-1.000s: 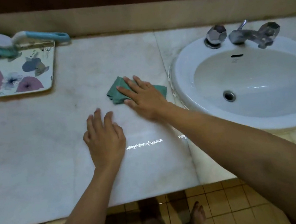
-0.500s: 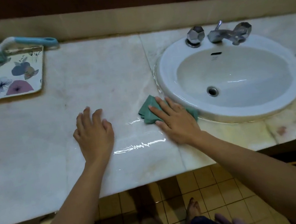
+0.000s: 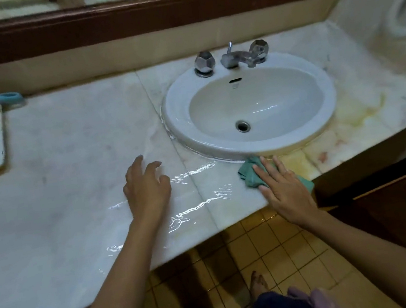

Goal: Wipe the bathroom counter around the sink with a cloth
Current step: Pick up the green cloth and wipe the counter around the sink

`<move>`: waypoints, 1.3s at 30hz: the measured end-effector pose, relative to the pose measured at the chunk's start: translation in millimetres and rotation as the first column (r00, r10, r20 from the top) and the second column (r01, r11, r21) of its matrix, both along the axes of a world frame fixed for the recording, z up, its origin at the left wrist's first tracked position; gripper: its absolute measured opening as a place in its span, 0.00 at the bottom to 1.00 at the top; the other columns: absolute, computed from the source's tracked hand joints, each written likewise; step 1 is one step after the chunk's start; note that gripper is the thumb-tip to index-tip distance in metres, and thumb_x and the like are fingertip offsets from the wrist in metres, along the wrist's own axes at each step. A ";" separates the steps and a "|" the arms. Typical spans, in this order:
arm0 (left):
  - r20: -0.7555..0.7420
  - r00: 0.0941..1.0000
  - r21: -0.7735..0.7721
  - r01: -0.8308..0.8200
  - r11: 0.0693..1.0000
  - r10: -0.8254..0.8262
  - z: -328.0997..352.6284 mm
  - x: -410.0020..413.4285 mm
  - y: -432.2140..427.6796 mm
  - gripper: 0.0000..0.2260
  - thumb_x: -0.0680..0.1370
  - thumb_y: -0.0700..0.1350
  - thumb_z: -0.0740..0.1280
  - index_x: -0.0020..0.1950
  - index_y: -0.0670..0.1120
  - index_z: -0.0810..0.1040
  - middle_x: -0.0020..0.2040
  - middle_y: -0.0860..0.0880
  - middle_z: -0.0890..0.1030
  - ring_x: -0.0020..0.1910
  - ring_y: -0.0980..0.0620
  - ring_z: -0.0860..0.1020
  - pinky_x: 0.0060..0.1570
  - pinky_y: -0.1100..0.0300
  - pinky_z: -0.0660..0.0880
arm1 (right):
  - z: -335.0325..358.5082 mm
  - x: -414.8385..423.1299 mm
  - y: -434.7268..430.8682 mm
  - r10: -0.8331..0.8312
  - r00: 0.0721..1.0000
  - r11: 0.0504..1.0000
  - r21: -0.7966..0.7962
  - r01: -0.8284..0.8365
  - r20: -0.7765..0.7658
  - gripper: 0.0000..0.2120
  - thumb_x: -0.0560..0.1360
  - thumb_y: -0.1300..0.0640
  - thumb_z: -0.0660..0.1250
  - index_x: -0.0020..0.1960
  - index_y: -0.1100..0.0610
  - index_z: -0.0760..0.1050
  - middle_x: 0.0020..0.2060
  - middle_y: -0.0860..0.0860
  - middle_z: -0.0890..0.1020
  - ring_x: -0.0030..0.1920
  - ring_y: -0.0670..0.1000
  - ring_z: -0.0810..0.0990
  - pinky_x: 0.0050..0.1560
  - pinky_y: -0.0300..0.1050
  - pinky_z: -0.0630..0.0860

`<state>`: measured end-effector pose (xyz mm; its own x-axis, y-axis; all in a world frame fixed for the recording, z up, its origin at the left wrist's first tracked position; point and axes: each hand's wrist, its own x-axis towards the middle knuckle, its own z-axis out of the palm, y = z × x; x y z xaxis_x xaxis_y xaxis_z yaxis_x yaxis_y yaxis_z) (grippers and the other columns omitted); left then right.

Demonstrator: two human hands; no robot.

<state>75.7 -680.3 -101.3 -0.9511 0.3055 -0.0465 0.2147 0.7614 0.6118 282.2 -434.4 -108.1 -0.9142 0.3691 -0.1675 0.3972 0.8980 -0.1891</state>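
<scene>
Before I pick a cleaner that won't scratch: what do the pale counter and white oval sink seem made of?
The pale veined counter looks like polished marble or similar stone: faint veins, slab seam, glossy reflections. The white oval sink looks like glazed ceramic: smooth, sharp highlights.

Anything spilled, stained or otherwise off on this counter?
Yes. Yellow-brown staining marks the counter right of the sink and in front of it, unlike the pale marble elsewhere. A wet film glints between the left hand and the right hand, which presses the cloth.
</scene>
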 end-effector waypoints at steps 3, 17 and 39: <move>-0.036 0.999 -0.059 0.004 0.998 -0.006 -7.7 -3.4 -14.1 0.17 0.76 0.43 0.62 0.65 0.49 0.77 0.75 0.45 0.65 0.74 0.44 0.59 0.68 0.44 0.61 | -1.2 -5.1 -14.3 -0.098 0.995 0.995 -0.025 0.097 -0.034 0.30 0.77 0.39 0.38 0.78 0.44 0.46 0.77 0.43 0.41 0.76 0.49 0.35 0.74 0.53 0.45; -0.153 0.987 -0.069 -0.065 0.995 0.054 -24.1 -12.3 -86.4 0.17 0.80 0.44 0.60 0.67 0.53 0.75 0.74 0.48 0.67 0.74 0.45 0.61 0.68 0.44 0.60 | -8.8 -111.2 -155.2 0.395 0.916 0.916 -0.039 -0.398 -0.078 0.27 0.79 0.42 0.46 0.77 0.47 0.55 0.78 0.50 0.55 0.77 0.55 0.52 0.72 0.56 0.58; -0.122 0.989 0.221 0.113 0.969 -0.088 18.9 81.3 116.9 0.13 0.73 0.41 0.67 0.56 0.50 0.79 0.65 0.51 0.72 0.66 0.50 0.67 0.62 0.57 0.63 | -6.5 59.7 124.7 -0.244 0.967 0.970 0.003 0.245 -0.070 0.29 0.78 0.40 0.38 0.78 0.45 0.49 0.78 0.45 0.47 0.77 0.51 0.42 0.76 0.55 0.47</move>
